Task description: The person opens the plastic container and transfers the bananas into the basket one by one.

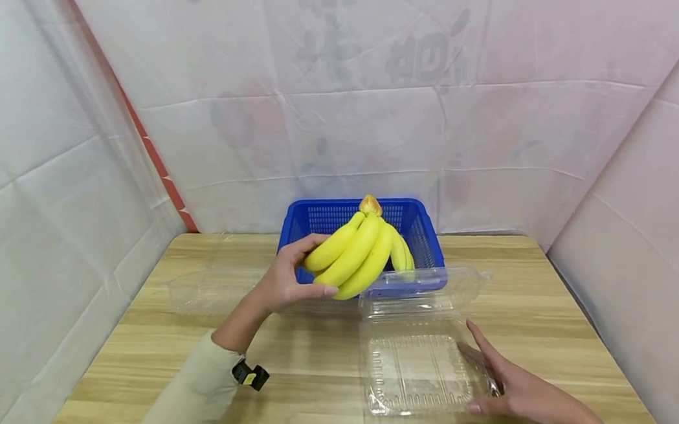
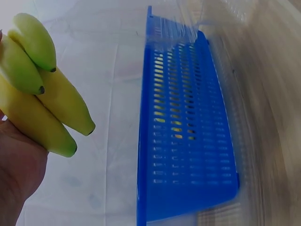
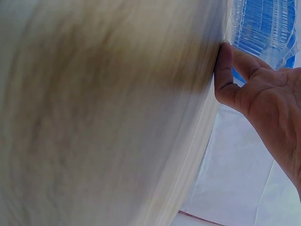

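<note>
My left hand (image 1: 289, 277) grips a bunch of yellow bananas (image 1: 354, 255), held up over the front of a blue basket (image 1: 301, 213). In the left wrist view, the greenish tips of the bananas (image 2: 51, 101) point away from the palm. A clear plastic clamshell container (image 1: 417, 369) lies on the table with its lid (image 1: 428, 289) folded back against the basket. At the container's right side, my right hand (image 1: 515, 385) holds the edge, thumb near the front corner. The right wrist view shows this hand (image 3: 263, 89) with bent fingers.
More bananas (image 1: 401, 251) and a red-yellow fruit (image 1: 370, 205) are in the basket. Another clear plastic container (image 1: 206, 291) stands left of it on the wooden table (image 1: 306, 378). White printed sheets (image 1: 351, 109) wall in the back and sides.
</note>
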`<state>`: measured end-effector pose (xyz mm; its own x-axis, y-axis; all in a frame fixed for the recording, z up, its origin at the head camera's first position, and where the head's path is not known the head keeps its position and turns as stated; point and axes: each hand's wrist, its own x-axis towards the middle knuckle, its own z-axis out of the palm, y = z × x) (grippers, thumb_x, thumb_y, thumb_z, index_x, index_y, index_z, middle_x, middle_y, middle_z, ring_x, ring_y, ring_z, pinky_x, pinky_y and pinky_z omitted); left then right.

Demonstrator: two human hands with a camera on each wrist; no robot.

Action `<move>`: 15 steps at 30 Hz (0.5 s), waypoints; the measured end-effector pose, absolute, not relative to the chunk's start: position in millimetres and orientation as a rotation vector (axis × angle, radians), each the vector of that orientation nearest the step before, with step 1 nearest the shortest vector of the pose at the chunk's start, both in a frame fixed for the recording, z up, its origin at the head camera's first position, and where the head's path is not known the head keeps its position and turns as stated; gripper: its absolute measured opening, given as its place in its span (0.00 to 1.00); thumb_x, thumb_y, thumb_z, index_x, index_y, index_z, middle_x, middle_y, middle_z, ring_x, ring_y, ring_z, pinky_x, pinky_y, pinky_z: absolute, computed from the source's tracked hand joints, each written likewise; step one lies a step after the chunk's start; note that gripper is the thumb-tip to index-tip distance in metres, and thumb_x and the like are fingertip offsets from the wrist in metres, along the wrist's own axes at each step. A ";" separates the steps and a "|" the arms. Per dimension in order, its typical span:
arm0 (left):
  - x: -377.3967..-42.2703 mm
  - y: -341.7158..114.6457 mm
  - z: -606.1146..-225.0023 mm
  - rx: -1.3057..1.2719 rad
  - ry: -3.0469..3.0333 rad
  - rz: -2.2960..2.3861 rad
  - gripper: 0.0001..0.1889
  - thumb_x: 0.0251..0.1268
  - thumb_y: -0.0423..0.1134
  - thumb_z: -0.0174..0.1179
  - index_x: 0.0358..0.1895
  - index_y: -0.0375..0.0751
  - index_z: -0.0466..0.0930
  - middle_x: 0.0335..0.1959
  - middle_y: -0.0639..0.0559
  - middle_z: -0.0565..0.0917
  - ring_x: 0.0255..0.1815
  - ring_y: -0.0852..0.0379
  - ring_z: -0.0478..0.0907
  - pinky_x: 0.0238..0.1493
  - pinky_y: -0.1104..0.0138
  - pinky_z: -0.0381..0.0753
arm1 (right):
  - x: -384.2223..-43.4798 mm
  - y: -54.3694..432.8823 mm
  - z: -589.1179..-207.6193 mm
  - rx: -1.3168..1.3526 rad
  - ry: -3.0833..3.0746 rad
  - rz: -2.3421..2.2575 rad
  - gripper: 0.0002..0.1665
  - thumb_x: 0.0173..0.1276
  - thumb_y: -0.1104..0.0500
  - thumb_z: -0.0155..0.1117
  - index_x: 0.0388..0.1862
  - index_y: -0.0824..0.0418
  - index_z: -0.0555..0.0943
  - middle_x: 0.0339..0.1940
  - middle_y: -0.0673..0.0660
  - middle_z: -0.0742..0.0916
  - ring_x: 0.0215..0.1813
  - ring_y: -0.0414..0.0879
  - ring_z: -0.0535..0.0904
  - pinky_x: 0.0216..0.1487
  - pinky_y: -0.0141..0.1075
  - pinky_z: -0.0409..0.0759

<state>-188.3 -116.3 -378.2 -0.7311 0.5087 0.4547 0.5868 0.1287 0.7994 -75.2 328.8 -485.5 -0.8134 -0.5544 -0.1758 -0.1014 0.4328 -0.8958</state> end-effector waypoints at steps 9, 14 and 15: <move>-205.4 -111.6 -374.2 -0.935 -2.468 -1.548 0.36 0.59 0.44 0.79 0.70 0.47 0.75 0.56 0.49 0.83 0.49 0.54 0.78 0.53 0.63 0.82 | -76.2 329.0 -485.8 -0.506 2.247 -1.328 0.74 0.70 0.53 0.76 0.88 0.31 0.27 0.88 0.78 0.53 0.84 0.51 0.44 0.69 0.13 0.59; -219.9 -104.1 -374.9 -0.875 -2.640 -1.345 0.37 0.60 0.43 0.79 0.71 0.44 0.70 0.58 0.48 0.84 0.50 0.53 0.80 0.54 0.58 0.82 | -76.2 328.8 -485.6 -0.489 2.253 -1.316 0.74 0.70 0.53 0.76 0.88 0.31 0.26 0.88 0.77 0.51 0.83 0.60 0.41 0.68 0.14 0.60; -223.6 -102.7 -375.8 -0.869 -2.682 -1.296 0.38 0.61 0.43 0.78 0.71 0.44 0.69 0.58 0.48 0.84 0.50 0.53 0.80 0.53 0.58 0.82 | -76.1 328.6 -485.4 -0.488 2.257 -1.311 0.74 0.70 0.53 0.76 0.88 0.31 0.26 0.88 0.77 0.51 0.83 0.63 0.41 0.68 0.14 0.60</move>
<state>-223.6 -102.7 -375.8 -0.8423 0.4680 0.2674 0.5003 0.4945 0.7108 -76.1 328.6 -485.4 -0.8204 -0.5251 -0.2264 -0.0634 0.4770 -0.8766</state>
